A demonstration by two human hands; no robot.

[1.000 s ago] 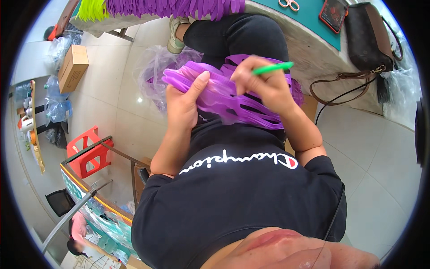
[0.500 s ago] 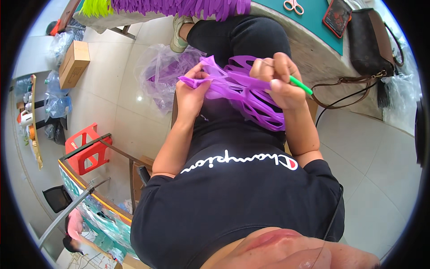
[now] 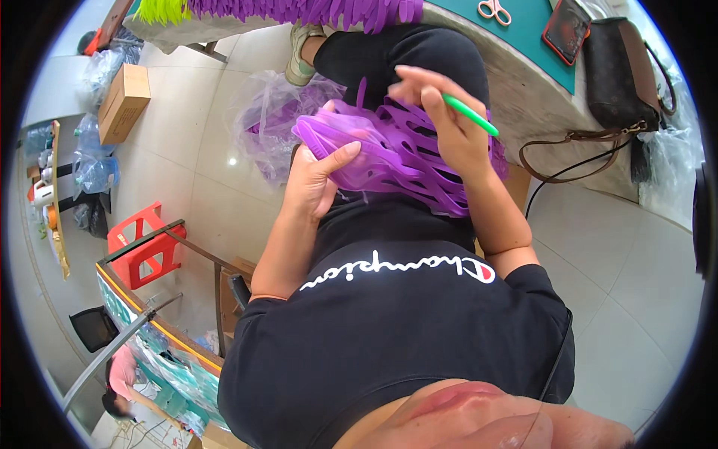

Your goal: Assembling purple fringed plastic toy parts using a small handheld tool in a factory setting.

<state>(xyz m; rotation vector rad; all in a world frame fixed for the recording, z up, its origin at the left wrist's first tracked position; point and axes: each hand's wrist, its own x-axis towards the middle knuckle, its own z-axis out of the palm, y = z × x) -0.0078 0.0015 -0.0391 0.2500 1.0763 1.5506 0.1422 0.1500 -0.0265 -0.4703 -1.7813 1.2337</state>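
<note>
As I watch, the left hand (image 3: 315,178) grasps purple webbing (image 3: 404,168), the right hand (image 3: 454,129) a green tool (image 3: 471,115); strips (image 3: 299,9) along the tabletop's (image 3: 540,63) near edge look done, the webbing unfinished.

left hand (image 3: 314,179) grips, thumb (image 3: 342,156) laid across the top; right hand (image 3: 453,127) hovers, fingers (image 3: 423,81) stretched leftward; both elbows (image 3: 516,251) are bent.

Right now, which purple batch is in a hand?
The slotted batch, gripped by the left hand. The table-edge row and the clear-bagged batch are in neither hand.
</note>
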